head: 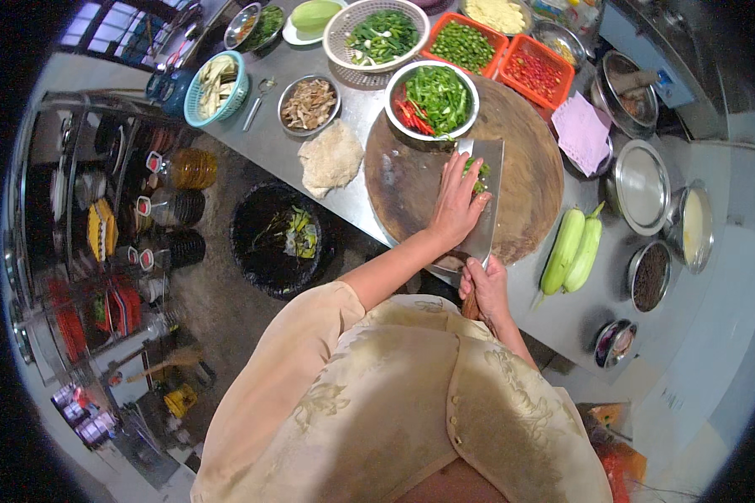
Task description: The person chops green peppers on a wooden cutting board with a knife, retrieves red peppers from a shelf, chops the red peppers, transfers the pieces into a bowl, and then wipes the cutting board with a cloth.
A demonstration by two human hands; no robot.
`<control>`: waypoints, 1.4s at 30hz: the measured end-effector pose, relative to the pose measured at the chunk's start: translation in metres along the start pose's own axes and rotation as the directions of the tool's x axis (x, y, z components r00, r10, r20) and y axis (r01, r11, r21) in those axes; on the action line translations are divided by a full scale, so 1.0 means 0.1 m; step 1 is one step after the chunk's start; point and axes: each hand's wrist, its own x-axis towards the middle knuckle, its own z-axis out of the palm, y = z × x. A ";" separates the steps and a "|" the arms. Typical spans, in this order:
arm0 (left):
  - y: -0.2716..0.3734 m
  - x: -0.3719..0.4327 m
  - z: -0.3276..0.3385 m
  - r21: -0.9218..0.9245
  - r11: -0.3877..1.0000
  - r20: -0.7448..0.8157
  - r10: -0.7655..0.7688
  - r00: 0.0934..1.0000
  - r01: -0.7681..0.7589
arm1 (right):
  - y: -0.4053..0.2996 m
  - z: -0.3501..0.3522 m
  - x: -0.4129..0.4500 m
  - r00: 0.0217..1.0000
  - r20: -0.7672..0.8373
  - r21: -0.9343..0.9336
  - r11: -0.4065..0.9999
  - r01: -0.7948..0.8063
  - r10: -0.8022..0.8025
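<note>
My right hand [487, 286] grips the wooden handle of a cleaver [487, 220], whose broad blade lies over the round wooden chopping block [528, 188]. My left hand [459, 201] rests on the blade with its fingers spread, beside chopped green pieces [478, 176] on the blade. What lies beneath the palm is hidden. Just beyond the fingertips, a white-rimmed metal bowl [391, 119] on the block holds cut green peppers [437, 94] and red pepper strips [413, 119]. A crumpled cloth [330, 158] lies left of the block.
Red baskets of chopped green [464, 47] and red peppers [533, 72], a colander of greens [330, 38] and a bowl of brown pieces [309, 104] stand beyond. Two pale green gourds [572, 251] lie right, near metal bowls. A black bin [245, 251] stands below the counter's left edge.
</note>
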 end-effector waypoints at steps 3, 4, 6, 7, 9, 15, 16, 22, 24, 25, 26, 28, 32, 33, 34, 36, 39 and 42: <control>0.01 0.26 -0.07 -0.047 0.999 -0.049 0.021 0.999 -0.023 | -0.19 0.13 0.07 0.998 0.000 0.018 0.998 0.064 -0.064; -0.01 0.34 -0.09 -0.064 0.998 -0.049 0.023 0.999 -0.026 | -0.27 0.18 0.09 0.997 0.001 0.017 0.996 0.082 -0.082; -0.03 0.43 -0.11 -0.071 0.997 -0.059 0.027 0.998 -0.031 | -0.38 0.27 0.11 0.999 -0.005 0.034 0.998 0.051 -0.051; -0.03 0.45 -0.10 -0.092 0.995 -0.056 0.033 0.998 -0.038 | -0.42 0.29 0.11 0.999 -0.028 0.053 0.998 0.021 -0.019; -0.04 0.40 -0.07 -0.090 0.996 -0.032 0.012 0.999 -0.015 | -0.42 0.29 0.09 0.999 -0.043 0.060 0.998 0.013 -0.011; -0.01 0.08 0.17 -0.053 0.995 0.049 -0.083 0.995 0.085 | -0.25 0.04 -0.10 0.996 -0.038 0.025 0.996 -0.084 0.085; 0.03 0.07 0.16 -0.061 0.996 0.036 -0.063 0.997 0.065 | -0.27 0.05 -0.14 0.997 -0.041 0.041 0.997 -0.061 0.063; 0.19 0.56 -0.15 -0.108 0.993 -0.086 0.042 0.995 -0.051 | -0.59 0.26 0.03 0.997 -0.020 -0.085 0.993 0.078 -0.080; 0.07 0.81 -0.23 -0.074 0.995 -0.171 0.058 0.984 -0.071 | -0.70 0.35 0.22 0.994 0.035 -0.084 0.991 0.108 -0.105; 0.01 0.93 -0.29 -0.060 0.996 -0.212 0.050 0.976 -0.064 | -0.74 0.40 0.28 0.988 0.094 -0.084 0.988 0.131 -0.123; -0.06 1.05 -0.37 -0.145 0.989 -0.207 0.008 0.978 -0.039 | -0.77 0.45 0.33 0.988 0.094 -0.082 0.988 0.134 -0.126; -0.25 1.24 -0.45 -0.067 0.997 -0.224 -0.062 0.973 0.048 | -0.81 0.52 0.41 0.984 0.098 -0.104 0.982 0.160 -0.150; -0.86 1.46 -0.54 0.243 0.951 -0.149 -0.156 0.977 0.189 | -0.83 0.46 0.41 0.981 0.066 -0.085 0.979 0.185 -0.180; -0.84 1.48 -0.60 0.246 0.952 -0.151 -0.147 0.977 0.181 | -0.83 0.38 0.41 0.977 0.054 -0.077 0.975 0.210 -0.206; -0.82 1.47 -0.65 0.228 0.961 -0.166 -0.122 0.979 0.158 | -0.82 0.30 0.39 0.973 0.038 -0.068 0.971 0.229 -0.227; -0.67 1.42 -0.75 0.187 0.972 -0.195 -0.107 0.975 0.144 | -0.84 0.17 0.36 0.975 -0.018 -0.040 0.974 0.222 -0.223; -0.74 1.21 -0.84 0.187 0.965 -0.456 -0.078 0.886 0.182 | -0.85 -0.03 0.28 0.974 -0.070 -0.008 0.977 0.213 -0.213; -0.76 0.89 -0.81 0.257 0.918 -0.593 -0.098 0.799 0.303 | -0.81 -0.27 0.16 0.976 -0.122 -0.053 0.983 0.176 -0.181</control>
